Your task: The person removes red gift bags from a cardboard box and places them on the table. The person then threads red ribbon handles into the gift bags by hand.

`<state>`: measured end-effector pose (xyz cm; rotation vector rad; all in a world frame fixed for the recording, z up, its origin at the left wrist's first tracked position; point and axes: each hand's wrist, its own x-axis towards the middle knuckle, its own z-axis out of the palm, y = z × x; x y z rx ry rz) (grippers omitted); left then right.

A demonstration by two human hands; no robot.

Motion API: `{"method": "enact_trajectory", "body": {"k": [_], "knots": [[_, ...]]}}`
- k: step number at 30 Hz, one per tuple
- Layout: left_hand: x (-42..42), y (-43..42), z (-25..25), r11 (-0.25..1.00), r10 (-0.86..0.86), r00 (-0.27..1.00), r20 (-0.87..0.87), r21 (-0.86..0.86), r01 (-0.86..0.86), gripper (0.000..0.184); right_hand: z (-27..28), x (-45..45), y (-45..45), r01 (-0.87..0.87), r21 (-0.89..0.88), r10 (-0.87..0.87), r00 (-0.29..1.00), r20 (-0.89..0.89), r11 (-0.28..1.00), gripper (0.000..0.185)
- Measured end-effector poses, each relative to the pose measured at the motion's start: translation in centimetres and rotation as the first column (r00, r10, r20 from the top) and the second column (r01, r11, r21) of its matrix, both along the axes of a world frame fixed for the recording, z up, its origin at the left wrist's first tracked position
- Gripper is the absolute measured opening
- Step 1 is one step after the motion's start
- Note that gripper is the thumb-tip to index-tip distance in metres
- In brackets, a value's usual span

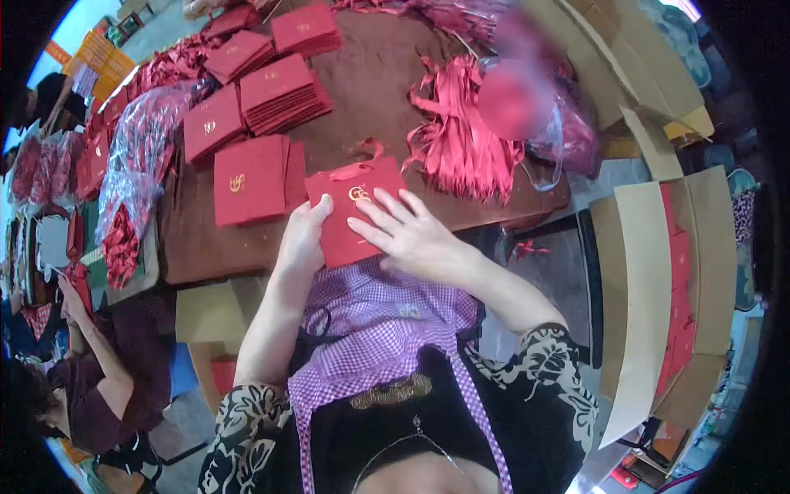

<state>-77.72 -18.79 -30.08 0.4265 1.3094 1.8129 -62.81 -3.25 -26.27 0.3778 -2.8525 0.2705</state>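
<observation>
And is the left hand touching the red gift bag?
Touching: the head view shows the left hand gripping the red gift bag, thumb on its front.

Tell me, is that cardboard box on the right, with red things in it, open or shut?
The cardboard box is open: its flaps stand apart, and red things show between them.

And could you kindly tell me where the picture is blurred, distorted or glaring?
Head view: smudged blur at the upper right of the red ribbons, the held red bag clearer; head view: cardboard box bowed, corners black; head view: glints on the plastic wrap.
</observation>
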Motion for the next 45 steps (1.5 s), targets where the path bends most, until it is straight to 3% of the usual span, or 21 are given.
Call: {"method": "enact_trajectory", "body": {"k": [2,3,6,10,13,14,15,18,20,22,24,25,26,28,30,31,33,36,38,39,45], "knots": [[0.3,0.8,1.6,0.995,-0.017,0.997,0.069,0.095,0.011,0.044,-1.4,-1.0,1.5,0.018,-0.017,-0.019,0.998,-0.060,1.000,0.060],[0.0,1.8,1.4,0.984,0.042,0.934,0.356,0.149,-0.101,0.046,-1.5,-1.7,2.6,0.022,-0.045,-0.027,0.994,-0.110,0.999,0.056],[-0.6,1.6,1.1,0.993,0.014,0.961,0.277,0.110,-0.046,0.047,1.0,-5.0,7.9,0.054,-0.193,-0.086,0.984,-0.158,0.980,0.048],[0.4,0.4,-1.6,0.940,-0.342,0.939,-0.024,-0.007,0.342,0.038,3.7,-12.4,16.9,0.168,-0.092,-0.192,0.850,-0.491,0.981,0.051],[2.3,0.1,-4.7,0.703,-0.708,0.596,-0.379,-0.294,0.648,0.034,4.4,-16.7,20.1,0.398,-0.099,-0.384,0.746,-0.544,0.912,0.063],[2.8,0.5,-5.8,0.555,-0.828,0.361,-0.430,-0.529,0.642,0.035,3.8,-18.2,20.8,0.445,-0.072,-0.407,0.727,-0.553,0.893,0.062],[3.9,0.3,-7.6,0.668,-0.715,0.381,-0.586,-0.413,0.619,0.033,2.2,-19.6,21.6,0.490,-0.023,-0.419,0.721,-0.552,0.871,0.061],[5.2,-0.6,-12.4,0.687,-0.708,0.266,-0.654,-0.549,0.476,0.029,-4.6,-23.0,24.3,0.554,0.257,-0.474,0.823,-0.312,0.792,0.055],[5.0,-1.3,-16.1,0.679,-0.719,0.260,-0.645,-0.570,0.463,0.029,-6.4,-23.1,23.5,0.444,0.241,-0.503,0.799,0.330,0.863,0.058],[4.4,-1.2,-16.6,0.663,-0.735,0.250,-0.630,-0.591,0.461,0.029,-6.5,-23.6,23.3,0.463,0.213,-0.510,0.774,0.377,0.860,0.060],[4.1,-0.4,-16.9,0.502,-0.809,0.566,-0.163,-0.692,0.519,0.031,-6.7,-23.6,23.7,0.485,0.195,-0.519,0.740,0.428,0.853,0.063],[4.1,-0.3,-14.5,0.690,-0.668,0.727,-0.161,-0.499,0.524,0.034,-6.9,-23.8,24.3,0.457,0.199,-0.496,0.755,0.429,0.867,0.064],[4.4,-0.3,-17.1,0.682,-0.678,0.719,-0.153,-0.495,0.538,0.034,-7.2,-23.7,24.8,0.427,0.204,-0.473,0.770,0.428,0.881,0.064],[5.2,-0.6,-24.3,0.921,-0.301,0.815,-0.495,-0.373,0.113,0.037,-6.7,-22.9,24.0,0.453,0.173,-0.483,0.783,0.392,0.874,0.060],[5.0,-0.4,-24.0,0.909,-0.341,0.805,-0.485,-0.388,0.152,0.036,-5.8,-22.2,22.4,0.453,0.164,-0.478,0.861,0.174,0.876,0.050],[4.7,-0.1,-23.7,0.900,-0.369,0.795,-0.481,-0.398,0.177,0.036,-5.0,-20.8,20.7,0.392,0.071,-0.391,0.920,-0.029,0.917,0.036],[0.9,3.7,-22.3,0.880,-0.425,0.773,-0.471,-0.415,0.231,0.036,-3.3,-17.5,16.2,0.191,-0.334,-0.214,0.976,-0.033,0.923,0.025],[-3.5,4.2,-21.1,0.846,-0.504,0.734,-0.454,-0.432,0.313,0.036,-2.7,-10.5,7.8,-0.141,-0.693,0.169,0.985,-0.029,0.707,0.023],[-0.3,3.2,-21.2,0.820,-0.552,0.706,-0.445,-0.445,0.360,0.036,-4.4,-6.4,4.4,-0.184,-0.795,0.482,0.863,0.151,0.577,0.025],[0.9,3.2,-21.1,0.805,-0.574,0.692,-0.438,-0.454,0.381,0.036,-5.8,-5.1,2.9,-0.023,-0.863,0.602,0.726,0.333,0.504,0.027],[1.1,3.3,-19.6,0.701,-0.700,0.616,-0.362,-0.518,0.491,0.035,-10.4,-2.3,-1.2,0.083,-0.831,0.522,0.742,0.420,0.551,0.028]]}}
